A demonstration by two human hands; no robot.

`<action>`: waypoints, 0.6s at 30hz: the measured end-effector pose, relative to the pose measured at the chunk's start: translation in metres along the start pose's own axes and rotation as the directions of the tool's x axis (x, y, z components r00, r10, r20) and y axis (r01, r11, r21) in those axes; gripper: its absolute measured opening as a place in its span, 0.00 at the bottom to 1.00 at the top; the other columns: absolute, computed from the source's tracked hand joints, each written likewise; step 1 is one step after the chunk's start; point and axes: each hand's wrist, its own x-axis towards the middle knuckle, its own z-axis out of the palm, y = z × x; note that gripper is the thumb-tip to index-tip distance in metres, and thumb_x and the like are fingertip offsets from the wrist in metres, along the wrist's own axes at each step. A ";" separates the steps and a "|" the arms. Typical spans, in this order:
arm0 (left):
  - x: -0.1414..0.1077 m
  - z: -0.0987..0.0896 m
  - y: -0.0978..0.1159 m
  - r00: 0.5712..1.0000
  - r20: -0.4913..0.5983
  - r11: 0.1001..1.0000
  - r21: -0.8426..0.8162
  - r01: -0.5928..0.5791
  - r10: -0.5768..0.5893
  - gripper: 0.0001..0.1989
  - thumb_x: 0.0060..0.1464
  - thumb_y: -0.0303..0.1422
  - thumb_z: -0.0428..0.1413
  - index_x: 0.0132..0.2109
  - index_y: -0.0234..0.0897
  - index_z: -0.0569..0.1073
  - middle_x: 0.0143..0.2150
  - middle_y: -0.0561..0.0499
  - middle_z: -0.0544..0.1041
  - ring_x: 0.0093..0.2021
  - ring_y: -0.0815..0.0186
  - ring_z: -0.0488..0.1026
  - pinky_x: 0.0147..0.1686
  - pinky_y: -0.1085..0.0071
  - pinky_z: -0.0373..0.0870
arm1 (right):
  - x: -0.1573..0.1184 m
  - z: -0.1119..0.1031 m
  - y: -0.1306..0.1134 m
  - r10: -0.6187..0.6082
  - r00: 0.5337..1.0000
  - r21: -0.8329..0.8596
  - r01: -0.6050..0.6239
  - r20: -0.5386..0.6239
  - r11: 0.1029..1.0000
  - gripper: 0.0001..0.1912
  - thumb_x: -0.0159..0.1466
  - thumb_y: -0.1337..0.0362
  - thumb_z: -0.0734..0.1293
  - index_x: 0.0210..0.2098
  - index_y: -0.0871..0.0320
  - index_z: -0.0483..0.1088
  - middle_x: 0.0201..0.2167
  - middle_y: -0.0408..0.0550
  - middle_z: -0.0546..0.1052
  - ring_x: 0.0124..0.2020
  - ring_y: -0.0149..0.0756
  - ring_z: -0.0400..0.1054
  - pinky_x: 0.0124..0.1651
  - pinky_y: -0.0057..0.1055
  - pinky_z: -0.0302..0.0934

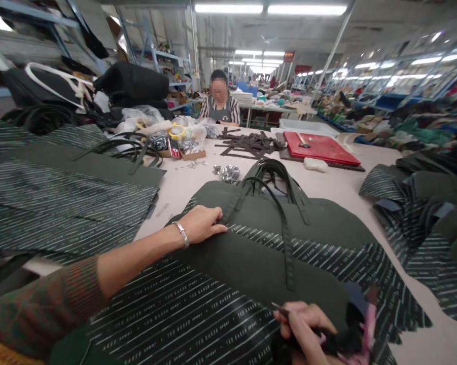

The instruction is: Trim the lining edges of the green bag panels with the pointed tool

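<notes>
hand work on printed bag panels, seen from the worker's head. the top panel [247,261], plain dark green above and black with pale slanting lines and lettering below, lies at the near side of the tabletop [175,197], over further panels [327,218] of the same kind. a dark strap [287,253] arches above it, one end hanging across its green part. the left hand [200,224], with a silver bracelet [183,234] at the wrist, rests at the panel's upper edge beside the strap's other end, fingers curled and thumb extended; whether it pinches the material cannot be told. the right hand [308,324] pinches a thin pointed tool [280,308] between thumb and fingers, over the panel's lower part. beyond the panels: a clear bag of metal fittings [230,174], a heap of dark strips [251,145], and a red slab [323,148] bearing a small hammer [303,142]. more panels are piled at left [72,187] and right [439,190]. a person in a striped top [234,109] sits at the far side.
</notes>
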 end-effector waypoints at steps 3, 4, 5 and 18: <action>-0.022 -0.005 -0.018 0.997 0.065 0.993 -0.106 0.056 -0.050 0.17 0.56 0.42 0.61 0.47 0.35 0.75 0.41 0.47 0.79 0.43 0.59 0.75 0.50 0.55 0.69 | -0.001 0.022 -0.006 0.035 0.994 -0.129 -0.021 0.104 0.991 0.17 0.65 0.61 0.70 0.20 0.56 0.70 0.20 0.42 0.73 0.26 0.35 0.72 0.33 0.29 0.68; -0.029 -0.011 -0.028 0.994 0.076 0.985 -0.151 0.084 -0.073 0.17 0.54 0.41 0.63 0.46 0.35 0.76 0.42 0.46 0.79 0.44 0.58 0.75 0.50 0.55 0.69 | 0.000 0.027 -0.006 0.031 0.990 -0.199 -0.003 0.135 0.980 0.18 0.65 0.61 0.69 0.20 0.56 0.70 0.20 0.42 0.73 0.26 0.34 0.72 0.33 0.29 0.68; -0.035 -0.018 -0.038 0.992 0.086 0.972 -0.204 0.113 -0.097 0.17 0.51 0.40 0.64 0.45 0.35 0.76 0.41 0.46 0.80 0.44 0.56 0.75 0.50 0.56 0.68 | 0.000 0.030 -0.007 0.026 0.988 -0.262 0.015 0.151 0.965 0.18 0.66 0.61 0.69 0.20 0.56 0.69 0.21 0.42 0.73 0.26 0.33 0.72 0.33 0.28 0.67; -0.220 0.085 -0.053 0.795 0.438 -0.390 -0.878 0.278 -0.420 0.23 0.29 0.38 0.71 0.39 0.44 0.81 0.42 0.44 0.85 0.51 0.40 0.78 0.48 0.52 0.75 | -0.002 0.037 -0.013 0.032 0.988 -0.318 0.018 0.150 0.948 0.14 0.66 0.64 0.69 0.23 0.55 0.71 0.26 0.41 0.77 0.30 0.30 0.73 0.34 0.22 0.67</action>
